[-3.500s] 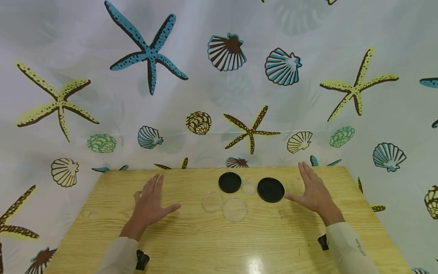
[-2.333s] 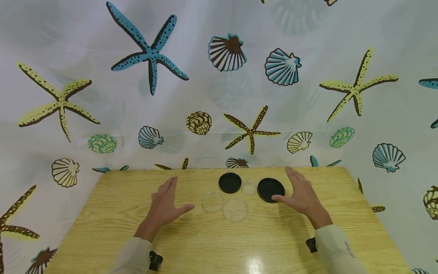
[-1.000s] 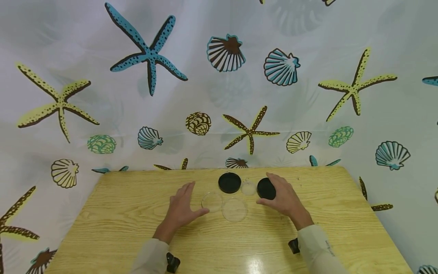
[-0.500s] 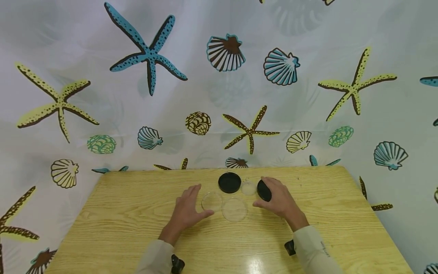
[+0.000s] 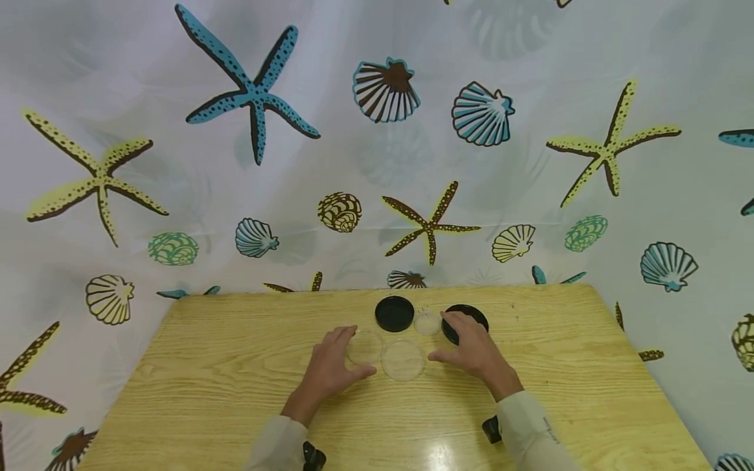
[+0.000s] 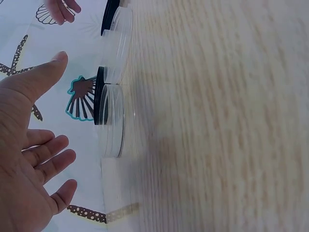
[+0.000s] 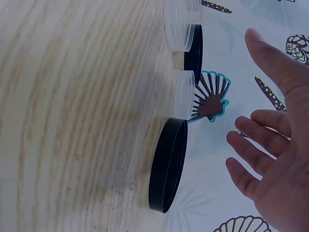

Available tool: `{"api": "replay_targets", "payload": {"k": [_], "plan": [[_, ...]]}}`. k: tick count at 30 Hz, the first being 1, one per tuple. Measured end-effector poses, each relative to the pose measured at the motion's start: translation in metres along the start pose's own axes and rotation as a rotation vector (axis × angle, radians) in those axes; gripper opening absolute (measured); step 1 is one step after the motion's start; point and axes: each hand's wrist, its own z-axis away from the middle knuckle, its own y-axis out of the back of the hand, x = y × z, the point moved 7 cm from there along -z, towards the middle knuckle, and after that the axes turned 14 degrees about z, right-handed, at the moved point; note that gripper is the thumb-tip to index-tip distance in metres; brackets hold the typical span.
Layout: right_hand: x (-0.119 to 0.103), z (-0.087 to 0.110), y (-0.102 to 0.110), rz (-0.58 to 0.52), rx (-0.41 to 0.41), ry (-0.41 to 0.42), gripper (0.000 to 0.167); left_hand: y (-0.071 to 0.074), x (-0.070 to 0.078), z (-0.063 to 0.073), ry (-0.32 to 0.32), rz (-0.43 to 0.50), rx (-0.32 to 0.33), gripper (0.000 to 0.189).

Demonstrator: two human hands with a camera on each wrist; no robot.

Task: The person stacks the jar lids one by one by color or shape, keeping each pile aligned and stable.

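On the table lie shallow round pieces: a black lid (image 5: pixel 394 314) at the back, a second black lid (image 5: pixel 480 322) to its right, and a small clear dish (image 5: pixel 427 323) between them. Nearer the front are two larger clear dishes, the left dish (image 5: pixel 366 347) and the middle dish (image 5: pixel 403 361). My left hand (image 5: pixel 331 366) hovers beside the left dish, thumb spread from loosely bent fingers. Over the right black lid, partly covering it, my right hand (image 5: pixel 473 352) hangs with thumb toward the middle dish. Both wrist views show the hands apart from the pieces, holding nothing.
The wooden table (image 5: pixel 224 366) ends at the back against a white curtain (image 5: pixel 330 157) printed with starfish and shells. Small dark devices (image 5: pixel 314 456) sit under both wrists.
Both hands have moved inward toward each other, the left hand to the right, the right hand to the left across the right black lid. The dishes and lids have stayed put.
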Motion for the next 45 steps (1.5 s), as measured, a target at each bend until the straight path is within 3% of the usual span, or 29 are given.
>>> {"api": "replay_targets", "payload": {"k": [18,25,35,45], "plan": [[-0.006,-0.001,-0.018,0.022,-0.039,-0.007,0.081,-0.015,0.006,-0.004,-0.040,-0.007,-0.040,0.076],[-0.006,0.000,-0.023,0.033,-0.060,-0.021,0.079,-0.020,0.004,-0.003,-0.019,0.012,-0.071,0.071],[-0.011,-0.001,-0.030,0.057,-0.056,0.023,0.073,-0.026,0.006,-0.004,-0.011,0.031,-0.083,0.069],[-0.016,-0.002,-0.033,0.055,-0.041,0.035,0.070,-0.034,0.013,-0.003,-0.019,-0.001,-0.106,0.059]]}}
